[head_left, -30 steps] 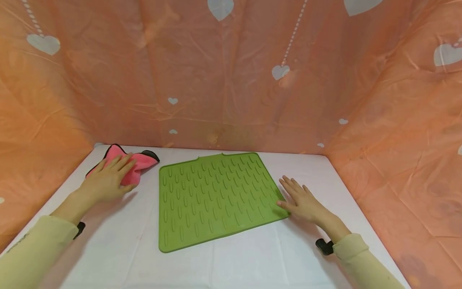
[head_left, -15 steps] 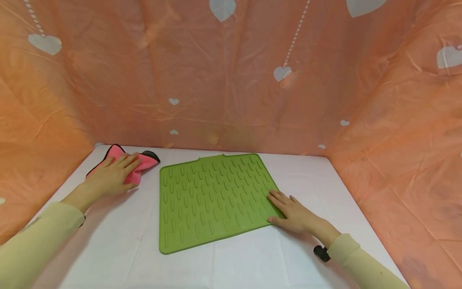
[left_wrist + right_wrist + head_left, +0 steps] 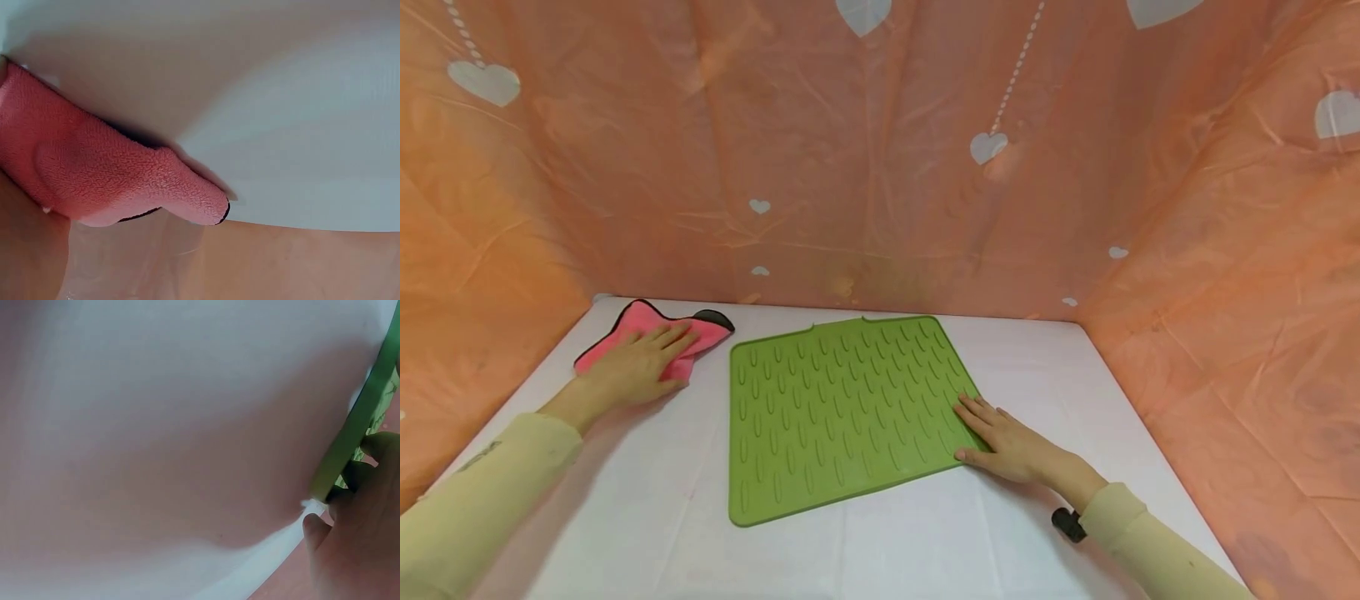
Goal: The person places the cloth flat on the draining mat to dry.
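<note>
A pink cloth (image 3: pixel 642 323) with black edging lies rumpled at the back left of the white table. My left hand (image 3: pixel 636 367) rests on it with fingers extended. Seen from the left wrist, the cloth (image 3: pixel 119 169) has a fluffy, towel-like surface. In the middle lies a green mat (image 3: pixel 842 408) with rows of raised oval ridges and a small tab along its back edge. My right hand (image 3: pixel 1011 446) lies flat over the mat's right front corner, fingers spread. The right wrist view shows the mat's edge (image 3: pixel 350 437) beside the fingers of that hand.
A white sheet (image 3: pixel 880 550) covers the table. Orange curtains (image 3: pixel 865 167) with pale hearts rise behind and along both sides. Each wrist is close to a side of the table, and a black wrist device (image 3: pixel 1067 525) sits under the right cuff.
My right hand has moved left from the mat's right edge onto its corner. My left hand has shifted slightly to the right over the cloth. The mat stays in place.
</note>
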`<state>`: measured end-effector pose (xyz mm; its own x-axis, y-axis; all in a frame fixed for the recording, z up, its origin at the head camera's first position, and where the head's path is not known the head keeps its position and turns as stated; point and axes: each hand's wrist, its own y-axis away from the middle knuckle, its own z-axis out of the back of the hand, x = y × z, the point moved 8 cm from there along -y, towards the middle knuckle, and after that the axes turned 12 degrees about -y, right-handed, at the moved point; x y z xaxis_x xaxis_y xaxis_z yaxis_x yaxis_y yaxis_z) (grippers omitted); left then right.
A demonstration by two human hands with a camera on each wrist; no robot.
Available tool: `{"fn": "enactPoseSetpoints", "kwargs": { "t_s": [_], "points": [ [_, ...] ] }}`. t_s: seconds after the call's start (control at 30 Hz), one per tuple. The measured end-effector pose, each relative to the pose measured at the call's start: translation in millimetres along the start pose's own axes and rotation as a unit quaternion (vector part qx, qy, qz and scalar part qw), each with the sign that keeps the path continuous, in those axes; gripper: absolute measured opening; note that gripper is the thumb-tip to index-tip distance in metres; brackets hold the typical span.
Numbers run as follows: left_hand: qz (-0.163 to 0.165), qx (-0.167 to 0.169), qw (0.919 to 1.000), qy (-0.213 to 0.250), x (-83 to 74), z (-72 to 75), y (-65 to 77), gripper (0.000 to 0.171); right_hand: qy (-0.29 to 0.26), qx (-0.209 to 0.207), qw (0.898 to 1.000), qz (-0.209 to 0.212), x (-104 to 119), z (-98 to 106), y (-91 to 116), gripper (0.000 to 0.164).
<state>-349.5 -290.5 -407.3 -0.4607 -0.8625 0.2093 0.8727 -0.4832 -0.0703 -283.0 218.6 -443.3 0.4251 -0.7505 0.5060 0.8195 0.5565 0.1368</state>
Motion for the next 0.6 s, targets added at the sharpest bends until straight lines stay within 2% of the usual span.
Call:
{"fn": "enactPoseSetpoints", "kwargs": {
  "t_s": [0.1, 0.2, 0.4, 0.6],
  "points": [
    [0.000, 0.007, 0.9999, 0.013, -0.4, -1.9, -2.5, 0.074, 0.000, -0.003, 1.000, 0.004, 1.2, 1.6, 1.2, 0.081],
    [-0.007, -0.003, 0.9998, 0.021, -2.3, -1.4, -3.8, 0.068, -0.001, -0.008, 1.000, 0.011, 1.5, 2.8, 2.3, 0.081],
    [-0.014, -0.042, 0.9986, 0.030, -7.9, 2.6, -3.4, 0.055, -0.005, -0.005, 1.000, 0.009, 0.6, 1.9, 3.3, 0.080],
    [-0.007, -0.088, 0.9958, 0.023, -5.5, 5.2, -2.8, 0.044, -0.006, -0.002, 1.000, 0.010, 2.5, 2.1, 1.2, 0.080]
  ]
}}
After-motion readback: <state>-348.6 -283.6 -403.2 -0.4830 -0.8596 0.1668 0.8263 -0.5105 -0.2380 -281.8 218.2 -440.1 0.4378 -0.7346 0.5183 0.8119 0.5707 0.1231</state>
